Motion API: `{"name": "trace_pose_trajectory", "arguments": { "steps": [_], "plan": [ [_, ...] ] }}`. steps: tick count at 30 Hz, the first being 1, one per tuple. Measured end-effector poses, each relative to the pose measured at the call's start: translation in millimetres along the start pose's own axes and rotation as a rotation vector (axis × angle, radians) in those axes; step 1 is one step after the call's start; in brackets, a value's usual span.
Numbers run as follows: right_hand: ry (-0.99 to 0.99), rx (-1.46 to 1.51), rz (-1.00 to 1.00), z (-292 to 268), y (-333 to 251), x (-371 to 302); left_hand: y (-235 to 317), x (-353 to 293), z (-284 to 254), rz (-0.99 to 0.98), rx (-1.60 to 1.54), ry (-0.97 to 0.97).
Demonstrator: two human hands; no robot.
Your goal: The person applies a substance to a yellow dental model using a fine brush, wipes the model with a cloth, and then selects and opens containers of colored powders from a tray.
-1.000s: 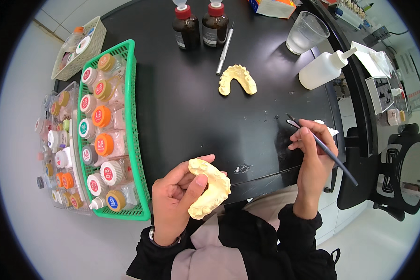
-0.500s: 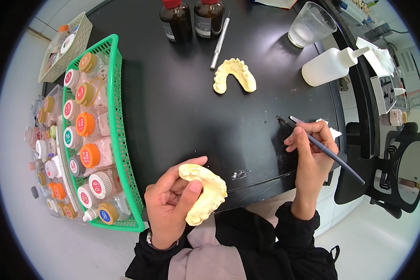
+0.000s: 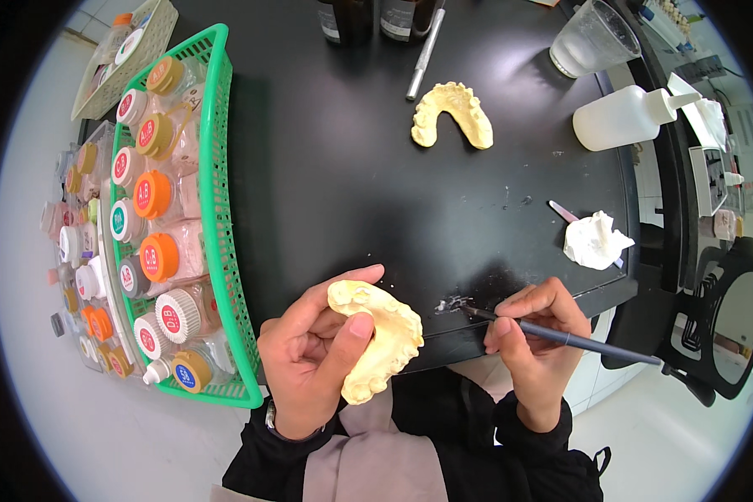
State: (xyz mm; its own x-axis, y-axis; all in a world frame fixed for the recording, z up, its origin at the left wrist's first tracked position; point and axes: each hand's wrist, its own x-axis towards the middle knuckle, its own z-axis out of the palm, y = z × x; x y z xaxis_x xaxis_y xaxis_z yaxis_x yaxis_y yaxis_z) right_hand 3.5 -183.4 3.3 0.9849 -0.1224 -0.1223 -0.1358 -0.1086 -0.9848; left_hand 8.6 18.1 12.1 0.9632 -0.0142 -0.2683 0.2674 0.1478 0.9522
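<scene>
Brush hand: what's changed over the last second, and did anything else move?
The right hand came in toward the left along the table's near edge, and the brush tip now touches the white smear beside the held dental cast. The left hand keeps its grip on that cast. The second cast and green basket lie as before.

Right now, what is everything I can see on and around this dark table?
Tooth model: one, pale yellow, held in the left hand.
Second tooth model: one, pale yellow, lying on the table.
Brush: one, dark, tip touching a whitish smear at the table edge.
Basket: one, green, left of the table, full of capped jars.
Squeeze bottle: one, white, lying at right.
Cup: one, clear, top right.
Crumpled tissue: one, white, right.
Left hand: grips the model.
Right hand: holds the brush.
</scene>
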Motion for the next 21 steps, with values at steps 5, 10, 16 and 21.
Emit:
{"name": "trace_pose_trajectory", "arguments": {
  "steps": [5,10,16,21],
  "plan": [
    [-0.038,-0.122,-0.11,5.3,3.7,3.2,-0.9,-0.1,0.7,0.011,0.011,0.001],
    [-0.057,-0.151,-0.13,3.5,4.8,4.1,-0.6,0.8,-0.3,0.007,0.014,-0.019],
    [-0.031,-0.164,-0.103,6.1,1.8,4.1,-1.9,0.4,0.4,0.027,0.013,-0.015],
    [-0.019,-0.142,-0.127,5.3,3.5,3.7,-0.9,0.7,0.9,0.021,0.012,-0.016]
  ]
}}
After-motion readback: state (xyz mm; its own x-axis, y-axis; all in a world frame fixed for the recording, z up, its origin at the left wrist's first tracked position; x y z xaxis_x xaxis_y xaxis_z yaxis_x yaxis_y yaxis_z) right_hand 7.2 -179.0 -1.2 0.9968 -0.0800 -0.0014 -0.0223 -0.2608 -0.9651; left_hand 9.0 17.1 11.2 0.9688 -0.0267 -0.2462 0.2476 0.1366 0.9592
